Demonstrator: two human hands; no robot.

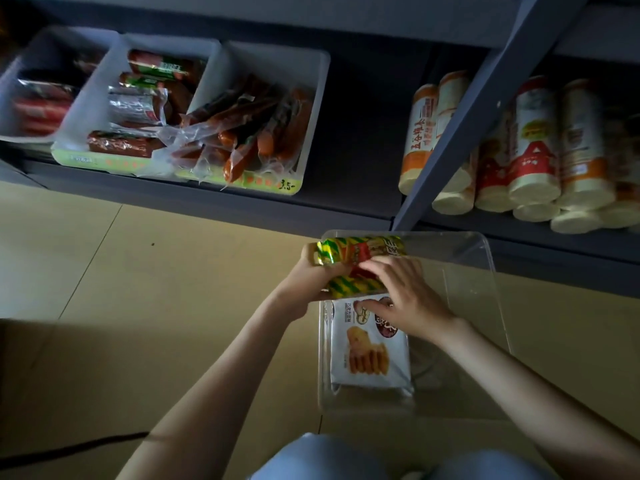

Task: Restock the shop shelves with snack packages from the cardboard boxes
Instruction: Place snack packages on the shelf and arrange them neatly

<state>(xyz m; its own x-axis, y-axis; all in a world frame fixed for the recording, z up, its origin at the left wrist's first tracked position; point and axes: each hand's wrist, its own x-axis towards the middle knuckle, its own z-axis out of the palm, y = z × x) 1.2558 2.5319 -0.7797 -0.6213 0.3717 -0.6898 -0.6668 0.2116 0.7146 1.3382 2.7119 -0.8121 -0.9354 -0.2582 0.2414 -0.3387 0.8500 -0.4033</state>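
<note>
A clear plastic bin (pixel 485 271) sits on the floor in front of the bottom shelf. Inside it lies a white snack packet (pixel 370 355) printed with biscuits. Over the bin's far left corner my left hand (pixel 308 282) grips shiny green, yellow and red striped snack packets (pixel 356 252). My right hand (pixel 405 296) rests on top of the same striped packets, its fingers spread over them and over the top of the white packet.
The grey shelf (pixel 207 199) holds white tubs (pixel 311 109) of vacuum-packed sausages on the left. Right of a slanted grey upright (pixel 485 109) lie stacked snack tubes (pixel 533 143). The beige tiled floor (pixel 138 271) stretches left. My knees (pixel 311 459) show at the bottom edge.
</note>
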